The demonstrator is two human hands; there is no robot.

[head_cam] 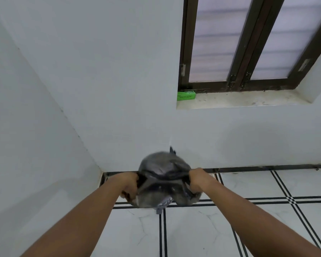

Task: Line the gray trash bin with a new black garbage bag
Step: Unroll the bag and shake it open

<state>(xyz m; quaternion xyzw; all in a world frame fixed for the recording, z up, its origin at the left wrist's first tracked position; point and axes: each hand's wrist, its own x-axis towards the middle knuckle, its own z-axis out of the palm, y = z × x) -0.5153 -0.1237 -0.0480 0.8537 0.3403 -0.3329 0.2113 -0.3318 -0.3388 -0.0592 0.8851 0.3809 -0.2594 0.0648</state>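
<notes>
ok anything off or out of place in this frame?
Nothing damaged or spilled. The black garbage bag is ballooned with air, gripped at its edges by the left hand and right hand, and motion-blurred; whether the bin is under it is unclear. A green box sits on the dusty window sill.

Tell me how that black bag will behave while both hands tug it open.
Probably floppy: the black bag billows between the left hand and right hand. Likely very light, since it puffs up with air. Its glossy film may be slippery.

hands (130, 184): 2 | garbage bag (163, 169): 1 | green box (186, 95): 1 | window (248, 43): 1
</notes>
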